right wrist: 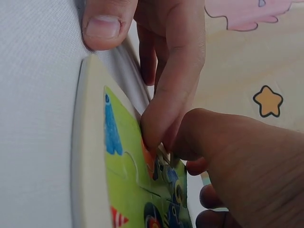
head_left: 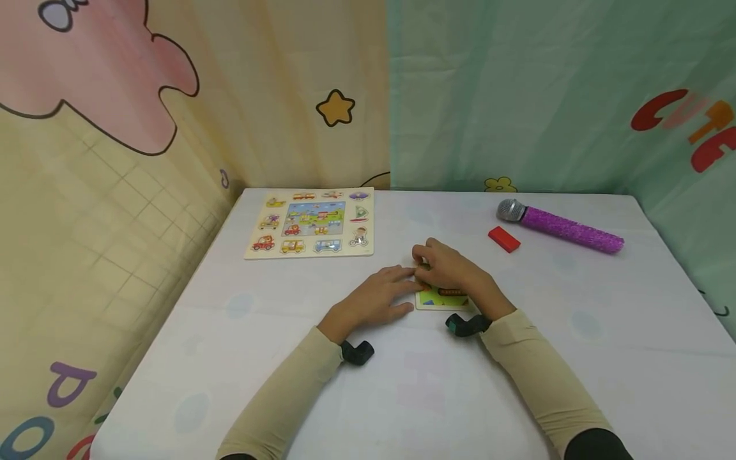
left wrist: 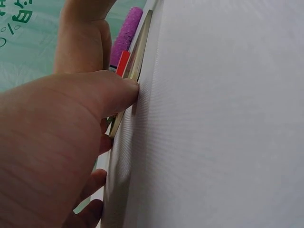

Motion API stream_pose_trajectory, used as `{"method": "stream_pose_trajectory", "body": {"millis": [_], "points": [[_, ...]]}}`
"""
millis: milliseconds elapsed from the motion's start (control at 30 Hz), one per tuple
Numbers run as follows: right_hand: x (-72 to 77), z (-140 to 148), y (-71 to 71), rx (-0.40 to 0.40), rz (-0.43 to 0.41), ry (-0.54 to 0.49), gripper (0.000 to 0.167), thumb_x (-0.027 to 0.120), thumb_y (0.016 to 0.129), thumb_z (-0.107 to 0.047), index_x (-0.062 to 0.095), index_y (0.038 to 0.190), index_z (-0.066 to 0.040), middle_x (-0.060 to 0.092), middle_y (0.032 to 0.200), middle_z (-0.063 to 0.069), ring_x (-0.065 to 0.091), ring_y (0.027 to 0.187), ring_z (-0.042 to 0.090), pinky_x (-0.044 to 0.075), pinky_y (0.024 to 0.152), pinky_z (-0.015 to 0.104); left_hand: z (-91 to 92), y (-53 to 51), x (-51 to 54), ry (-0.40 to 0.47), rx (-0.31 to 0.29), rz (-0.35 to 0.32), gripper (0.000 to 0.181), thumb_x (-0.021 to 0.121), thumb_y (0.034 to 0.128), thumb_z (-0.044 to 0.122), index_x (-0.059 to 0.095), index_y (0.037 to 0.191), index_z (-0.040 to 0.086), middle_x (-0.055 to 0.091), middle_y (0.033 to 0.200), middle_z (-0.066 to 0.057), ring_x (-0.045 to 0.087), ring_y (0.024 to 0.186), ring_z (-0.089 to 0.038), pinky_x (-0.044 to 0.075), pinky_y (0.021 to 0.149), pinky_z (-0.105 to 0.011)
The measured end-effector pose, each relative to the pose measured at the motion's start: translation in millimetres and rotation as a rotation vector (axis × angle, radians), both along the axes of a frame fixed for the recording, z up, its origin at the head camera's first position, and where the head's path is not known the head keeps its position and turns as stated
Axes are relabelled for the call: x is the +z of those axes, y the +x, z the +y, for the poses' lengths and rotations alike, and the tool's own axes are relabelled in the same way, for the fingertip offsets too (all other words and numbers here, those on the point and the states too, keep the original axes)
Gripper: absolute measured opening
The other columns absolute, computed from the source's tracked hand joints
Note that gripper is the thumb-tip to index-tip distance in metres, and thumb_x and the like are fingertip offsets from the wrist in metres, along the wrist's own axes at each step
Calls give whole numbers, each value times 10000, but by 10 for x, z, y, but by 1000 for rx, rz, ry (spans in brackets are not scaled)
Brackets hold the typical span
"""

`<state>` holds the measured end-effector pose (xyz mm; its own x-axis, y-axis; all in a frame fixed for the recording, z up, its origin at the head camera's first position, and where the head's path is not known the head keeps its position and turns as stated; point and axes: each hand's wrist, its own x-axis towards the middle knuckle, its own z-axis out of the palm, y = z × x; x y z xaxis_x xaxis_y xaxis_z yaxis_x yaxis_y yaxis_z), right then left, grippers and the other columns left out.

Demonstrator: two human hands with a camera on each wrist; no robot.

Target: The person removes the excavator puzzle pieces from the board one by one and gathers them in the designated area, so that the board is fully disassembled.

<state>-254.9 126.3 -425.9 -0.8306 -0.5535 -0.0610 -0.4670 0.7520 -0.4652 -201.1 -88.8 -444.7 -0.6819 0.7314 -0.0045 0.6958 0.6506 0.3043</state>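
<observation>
A small jigsaw puzzle (head_left: 431, 299), green with a printed vehicle, lies on the table in a pale wooden frame (right wrist: 88, 142). My right hand (head_left: 443, 265) bends over its far part, finger and thumb pinching what looks like a puzzle piece (right wrist: 164, 155); only a thin edge of it shows. From the left, my left hand (head_left: 376, 297) reaches in with fingers extended. One left fingertip (right wrist: 154, 128) presses the puzzle beside that piece, and the left thumb (left wrist: 126, 90) is at the frame's near edge. Both hands hide much of the far half.
A pegboard-style picture puzzle (head_left: 253, 251) with vehicles lies at the back left. At the back right are a purple glittery microphone (head_left: 566, 229) and a red block (head_left: 504, 239). Printed curtains (head_left: 517, 96) stand behind the white table (head_left: 414, 409).
</observation>
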Motion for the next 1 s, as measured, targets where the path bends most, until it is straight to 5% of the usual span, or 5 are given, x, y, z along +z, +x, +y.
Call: {"method": "stream_pose_trajectory", "body": {"millis": [533, 733, 1000], "points": [[-86, 75, -81, 51, 37, -72, 193, 707, 951, -220, 619, 1021, -64, 543, 985, 73, 505, 885, 226, 486, 799, 400, 3, -2, 2, 2, 0, 6, 473, 593, 1026, 377, 540, 1480, 259, 343, 1613, -20, 278, 1484, -243, 235, 1198, -411], [-83, 93, -99, 67, -35, -140, 142, 695, 973, -164, 631, 1055, -69, 626, 1011, 59, 542, 922, 220, 495, 856, 407, 1, 0, 14, -7, 2, -2, 475, 591, 1025, 382, 531, 1486, 284, 324, 1623, -4, 273, 1486, -260, 243, 1195, -426], [-33, 131, -83, -52, -150, -206, 199, 700, 970, -160, 611, 1145, -128, 654, 987, 45, 579, 868, 220, 517, 807, 379, 6, -5, 10, -8, 9, -7, 469, 592, 1024, 380, 535, 1482, 293, 341, 1615, -8, 272, 1488, -267, 237, 1198, -422]]}}
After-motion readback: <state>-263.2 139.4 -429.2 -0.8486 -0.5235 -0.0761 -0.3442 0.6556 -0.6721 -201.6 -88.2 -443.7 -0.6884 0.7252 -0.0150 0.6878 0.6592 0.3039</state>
